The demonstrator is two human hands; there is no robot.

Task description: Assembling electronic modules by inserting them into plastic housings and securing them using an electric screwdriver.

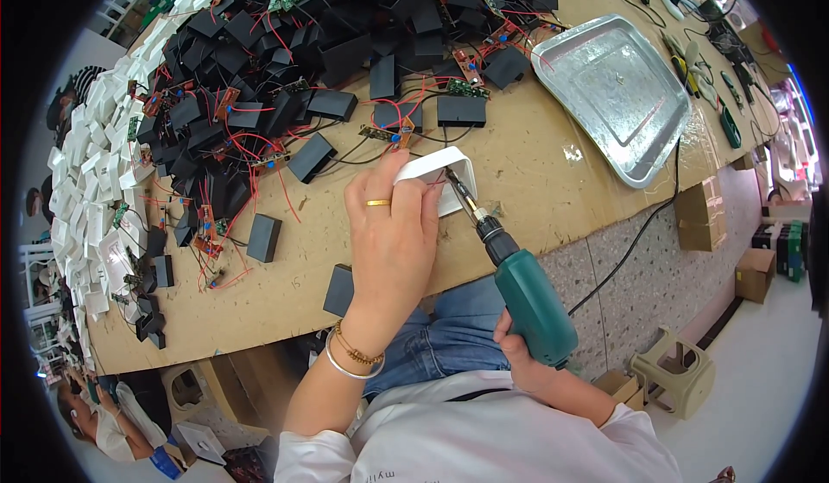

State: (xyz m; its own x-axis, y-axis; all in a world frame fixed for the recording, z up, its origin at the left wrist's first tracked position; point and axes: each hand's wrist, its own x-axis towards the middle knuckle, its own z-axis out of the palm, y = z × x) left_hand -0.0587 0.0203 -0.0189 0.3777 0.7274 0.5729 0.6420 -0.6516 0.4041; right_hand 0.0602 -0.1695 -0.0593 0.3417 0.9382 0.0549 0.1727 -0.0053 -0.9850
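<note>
My left hand [393, 228] is closed round a small white plastic housing [439, 163], held just above the cardboard-covered table with its open side facing me. In my right hand [520, 358] is a green electric screwdriver [534, 301], tilted so that its bit reaches into the housing. A bit of red wire shows inside, beside the bit; the screw, if any, is too small to make out. Just beyond my left fingers lies a small circuit board [380, 133] with red and black wires. One black box [339, 290] sits by my left wrist at the table's edge.
A big heap of black boxes [345, 55] wired to circuit boards covers the far side. White housings [95, 181] are piled at the left. At the right are a metal tray [617, 94], pliers [682, 64] and a black cable [635, 237]. A beige stool [673, 375] stands on the floor.
</note>
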